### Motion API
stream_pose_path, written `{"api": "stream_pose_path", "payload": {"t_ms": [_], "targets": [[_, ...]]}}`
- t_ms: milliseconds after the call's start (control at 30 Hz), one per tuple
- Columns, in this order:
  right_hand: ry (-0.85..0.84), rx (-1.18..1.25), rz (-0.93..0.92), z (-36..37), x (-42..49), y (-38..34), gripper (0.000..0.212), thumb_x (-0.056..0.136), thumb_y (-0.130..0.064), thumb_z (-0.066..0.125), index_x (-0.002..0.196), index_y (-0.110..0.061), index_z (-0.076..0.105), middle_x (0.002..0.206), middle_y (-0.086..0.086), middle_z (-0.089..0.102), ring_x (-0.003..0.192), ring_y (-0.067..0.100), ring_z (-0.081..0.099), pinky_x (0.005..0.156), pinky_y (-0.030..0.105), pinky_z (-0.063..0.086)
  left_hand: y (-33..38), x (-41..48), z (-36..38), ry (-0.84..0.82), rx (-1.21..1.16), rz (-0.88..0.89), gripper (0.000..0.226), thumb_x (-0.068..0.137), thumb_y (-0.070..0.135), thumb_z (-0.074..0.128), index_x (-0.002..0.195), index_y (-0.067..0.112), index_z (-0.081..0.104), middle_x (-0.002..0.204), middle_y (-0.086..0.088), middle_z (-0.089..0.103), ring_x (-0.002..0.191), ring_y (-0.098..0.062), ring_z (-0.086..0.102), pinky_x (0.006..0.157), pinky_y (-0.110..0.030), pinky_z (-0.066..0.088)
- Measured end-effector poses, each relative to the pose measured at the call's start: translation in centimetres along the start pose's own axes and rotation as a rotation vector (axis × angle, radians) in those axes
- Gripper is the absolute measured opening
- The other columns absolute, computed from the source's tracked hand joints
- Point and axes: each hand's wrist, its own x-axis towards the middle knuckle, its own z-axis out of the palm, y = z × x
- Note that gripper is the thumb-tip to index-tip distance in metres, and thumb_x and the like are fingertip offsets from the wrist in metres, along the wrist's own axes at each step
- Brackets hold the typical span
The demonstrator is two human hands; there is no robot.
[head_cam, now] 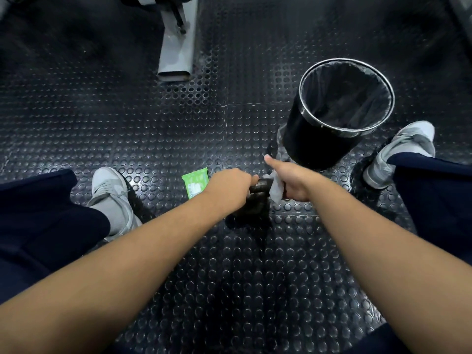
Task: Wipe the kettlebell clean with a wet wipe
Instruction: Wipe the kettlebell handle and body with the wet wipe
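Kettlebell, mostly hidden, is gripped by the left hand; the right hand clutches the wet wipe.

No text legible. Green wipe pack lying on the floor: white label patch with small dark print, too blurred to read; pale leaf-like graphics above it, no brand name made out. On the kettlebell handle: faint pale marking on its top face, characters cannot be told.
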Motion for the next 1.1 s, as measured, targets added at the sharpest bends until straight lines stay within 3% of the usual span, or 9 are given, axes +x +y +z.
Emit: {"api": "stream_pose_path", "payload": {"t_ms": [133,233,300,400,567,767,867,967,1100], "targets": [[0.084,-0.304,0.061,0.5,-1.7,-1.6,0.115,0.070,-0.094,0.049,0.152,-0.014,0.041,0.156,0.018,0.045,0.139,0.041,0.048,0.115,0.057,0.038,0.2,-0.1,-0.1,0.000,0.017,0.005,0.055,0.102,0.021,0.054,0.153,0.037,0.042,0.112,-0.004,0.069,0.100,-0.028,0.066,0.065,-0.034,0.044],[0.212,-0.433,-0.055,2.1,-2.5,-0.7,0.094,0.086,-0.087,0.034,0.135,-0.011,0.059,0.161,0.015,0.037,0.146,0.037,0.038,0.117,0.051,0.031,0.3,-0.2,-0.2,0.014,0.020,0.008,0.054,0.101,0.022,0.055,0.152,0.037,0.044,0.109,-0.005,0.069,0.098,-0.028,0.067,0.064,-0.034,0.044],[0.228,-0.331,-0.100,2.8,-2.5,0.8,0.101,0.079,-0.093,0.034,0.143,-0.017,0.056,0.149,0.016,0.053,0.138,0.034,0.048,0.111,0.047,0.036,0.3,-0.2,-0.2,0.015,0.018,0.007,0.053,0.101,0.021,0.055,0.151,0.036,0.045,0.108,-0.005,0.069,0.097,-0.028,0.067,0.064,-0.035,0.045],[0.059,0.072,-0.120,1.7,-1.8,3.1,0.091,0.090,-0.083,0.034,0.138,-0.011,0.060,0.097,0.021,0.071,0.106,0.037,0.069,0.105,0.045,0.046,0.3,-0.3,-0.3,0.013,0.020,0.009,0.050,0.102,0.022,0.052,0.149,0.036,0.047,0.113,-0.004,0.069,0.101,-0.028,0.066,0.070,-0.036,0.051],[-0.148,0.323,-0.101,-0.4,-1.7,3.1,0.086,0.096,-0.075,0.031,0.137,-0.006,0.061,0.133,0.020,0.066,0.127,0.038,0.061,0.115,0.054,0.041,0.1,-0.3,-0.2,0.027,0.014,0.014,0.050,0.101,0.020,0.051,0.148,0.037,0.049,0.116,-0.003,0.070,0.104,-0.029,0.066,0.075,-0.037,0.054],[-0.143,-0.124,0.003,-1.9,-3.0,-1.8,0.088,0.090,-0.075,0.050,0.153,-0.014,0.037,0.133,0.020,0.064,0.113,0.034,0.070,0.099,0.049,0.054,0.2,-0.2,-0.2,0.009,0.012,0.011,0.051,0.101,0.019,0.052,0.149,0.036,0.047,0.112,-0.005,0.070,0.099,-0.029,0.067,0.064,-0.033,0.042],[-0.092,-0.296,0.009,-0.5,-3.7,-2.9,0.094,0.087,-0.080,0.047,0.157,-0.018,0.032,0.154,0.019,0.046,0.129,0.037,0.057,0.111,0.051,0.045,0.3,-0.4,-0.5,0.008,0.014,0.012,0.046,0.100,0.020,0.054,0.144,0.034,0.052,0.107,-0.004,0.069,0.095,-0.028,0.066,0.062,-0.033,0.039],[0.097,-0.447,-0.028,1.6,-3.5,-1.3,0.096,0.084,-0.089,0.034,0.135,-0.011,0.058,0.157,0.017,0.042,0.141,0.038,0.044,0.116,0.051,0.035,0.3,-0.5,-0.6,0.024,0.015,0.012,0.050,0.101,0.020,0.054,0.148,0.035,0.049,0.110,-0.006,0.070,0.098,-0.029,0.067,0.063,-0.033,0.040],[0.064,-0.030,-0.093,1.5,-1.5,3.3,0.110,0.074,-0.097,0.035,0.131,-0.008,0.066,0.137,0.032,0.058,0.120,0.045,0.061,0.110,0.052,0.046,0.4,-0.5,-0.6,0.021,0.021,0.010,0.048,0.102,0.022,0.052,0.148,0.036,0.049,0.111,-0.005,0.070,0.099,-0.029,0.067,0.066,-0.033,0.043]]}}
